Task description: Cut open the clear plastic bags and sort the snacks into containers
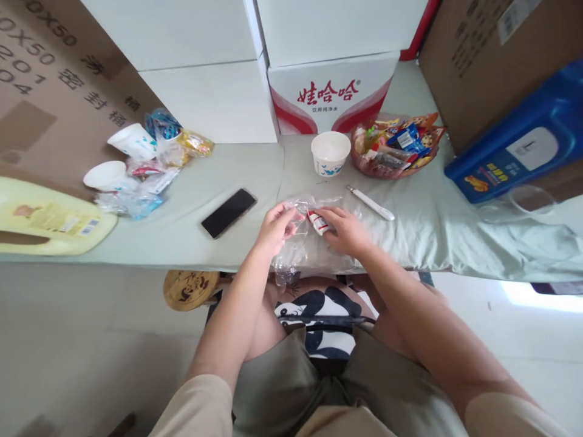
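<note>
Pale-green, cloth-covered table point(252, 170): near its front edge, a crumpled clear plastic bag point(292, 255) seems pinched in the left hand point(274, 229); the right hand point(345, 232) clasps a small red-and-white item point(319, 223) (probably to steady it).

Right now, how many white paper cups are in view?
3: one cup beside the snack basket; an upper cup and a lower cup among wrappers at left. More may be hidden.

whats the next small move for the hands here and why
Probably ease the red-and-white item away from the clear plastic with the right hand, since that hand holds the item while the left hand pinches the plastic close beside it.
</note>
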Demonstrator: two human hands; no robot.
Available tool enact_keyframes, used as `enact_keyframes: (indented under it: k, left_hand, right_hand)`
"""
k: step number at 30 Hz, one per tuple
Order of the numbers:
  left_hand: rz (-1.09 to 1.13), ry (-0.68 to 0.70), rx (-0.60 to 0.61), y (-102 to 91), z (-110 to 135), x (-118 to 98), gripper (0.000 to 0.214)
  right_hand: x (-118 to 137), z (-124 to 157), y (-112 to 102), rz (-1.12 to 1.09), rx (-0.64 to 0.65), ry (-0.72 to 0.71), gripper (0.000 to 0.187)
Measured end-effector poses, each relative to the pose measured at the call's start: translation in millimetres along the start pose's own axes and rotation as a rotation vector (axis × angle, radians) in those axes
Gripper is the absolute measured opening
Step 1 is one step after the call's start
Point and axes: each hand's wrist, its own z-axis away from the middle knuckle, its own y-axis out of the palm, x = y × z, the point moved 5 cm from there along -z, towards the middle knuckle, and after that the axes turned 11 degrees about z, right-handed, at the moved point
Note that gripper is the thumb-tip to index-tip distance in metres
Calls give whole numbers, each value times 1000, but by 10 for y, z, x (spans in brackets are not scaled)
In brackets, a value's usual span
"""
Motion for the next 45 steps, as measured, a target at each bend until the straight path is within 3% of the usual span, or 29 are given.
enact_keyframes:
  k: [3, 6, 10, 14, 17, 19, 21, 23, 26, 30, 32, 34, 37, 39, 42, 45]
  left_hand:
    - [30, 37, -140, -19, -85, -53, 18]
    - [-89, 122, -235, -68, -204, -55, 11]
    - [-267, 199, -181, -55, -301, -11, 8]
    - [-290, 216, -121, -14, -306, -35, 9]
    - [-281, 202, -115, 13, -299, -85, 10]
    - [-286, 196, -111, 30, -305, -111, 11]
    - [-288, 198, -106, 39, -319, -126, 12]
    - [-285, 208, -93, 44, -337, -133, 12]
    - [-287, 213, -73, 39, -353, -125, 13]
    - [-295, 177, -103, -17, -334, -71, 11]
    - [-318, 164, -117, -65, -323, -37, 11]
    - [-360, 190, -130, -129, -337, -23, 12]
    - [-402, 270, -199, -269, -432, -51, 5]
    - [-414, 326, -292, -375, -519, -105, 28]
    - [-482, 461, -420, -442, -541, -255, 63]
    - [-635, 640, -419, -301, -281, -406, 59]
  right_hand:
    - [-113, 63, -99, -114, -53, 44, 54]
    - [-252, 197, -259, -167, -130, 137, 44]
    - [-394, 249, -679, -65, -315, 251, 39]
    - [-500, -218, -1362, 250, -389, 253, 48]
    - [-693, -676, -1886, 477, -333, 387, 52]
    - [-777, -833, -2093, 533, -239, 438, 50]
    - [-720, -797, -2167, 541, -265, 406, 36]
    - [-539, -594, -2049, 500, -347, 321, 25]
    - [-193, -165, -1509, 323, -385, 182, 20]
    - [133, 232, -517, 49, -57, 69, 23]
    - [203, 339, -213, 39, 71, 29, 27]
    - [216, 407, -84, 62, 137, -23, 34]
    - [164, 481, -62, 122, 197, -76, 60]
    - [113, 531, -54, 176, 254, -91, 74]
    - [49, 590, -34, 217, 306, -89, 75]
    - [15, 595, -40, 204, 306, -79, 65]
